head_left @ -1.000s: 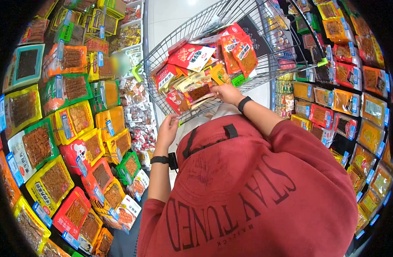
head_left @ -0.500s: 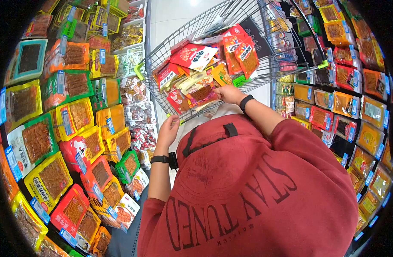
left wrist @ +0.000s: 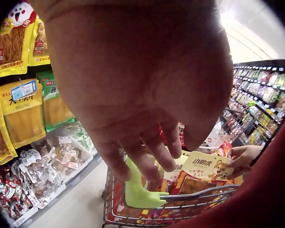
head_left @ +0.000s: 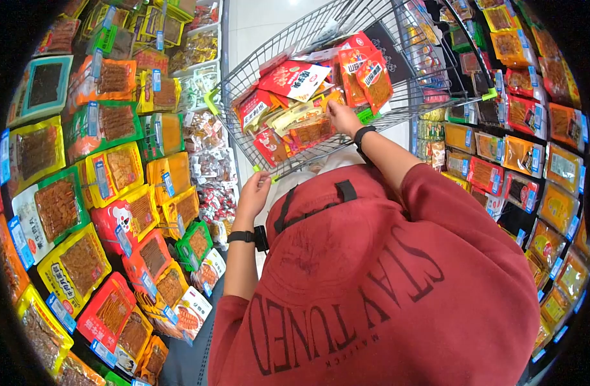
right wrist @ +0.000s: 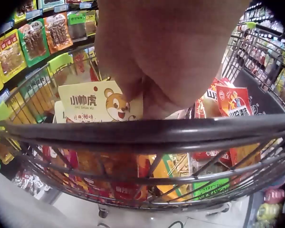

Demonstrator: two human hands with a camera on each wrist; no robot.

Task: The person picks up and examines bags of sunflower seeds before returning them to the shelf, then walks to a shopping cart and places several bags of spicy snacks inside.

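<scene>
Right hand [head_left: 342, 118] reaches over the near rim of the shopping cart [head_left: 243, 138] and pinches a snack packet [head_left: 311, 132] at its top edge; fingers and thumb are curled onto the cream header card, which bears a cartoon tiger. Packet position: inside the cart basket, at the near end, lying on top of the pile of other packets [head_left: 295, 80] and tilted toward the person. The right wrist view shows the same packet [right wrist: 102, 104] just behind the cart's top wire, with the thumb pressed on its upper right corner.

Left hand [head_left: 255, 193] is at the near left corner of the cart. Its fingers [left wrist: 142, 159] are loosely bent and touch the green plastic corner piece [left wrist: 140, 192]; whether they grip it cannot be told from the frames.

Shelves [head_left: 102, 167] hung with packaged snacks stand on both sides of the aisle
</scene>
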